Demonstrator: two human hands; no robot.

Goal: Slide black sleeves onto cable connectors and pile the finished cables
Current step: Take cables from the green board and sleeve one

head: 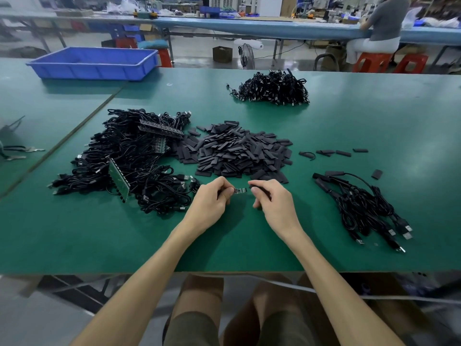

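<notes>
My left hand (212, 198) pinches a small cable connector board (240, 190) that points right. My right hand (272, 198) has its fingers curled round a black sleeve (255, 189), a short gap from the connector's tip. Behind my hands lies a heap of loose black sleeves (237, 152). A tangle of unsleeved black cables (129, 161) lies to the left. The finished cables (361, 206) are piled at the right, with their sleeved ends toward the back.
Another pile of black cables (272, 88) sits farther back on the green table (374, 126). A blue plastic bin (94, 62) stands at the back left. A few stray sleeves (334, 153) lie to the right. A person sits at a far bench.
</notes>
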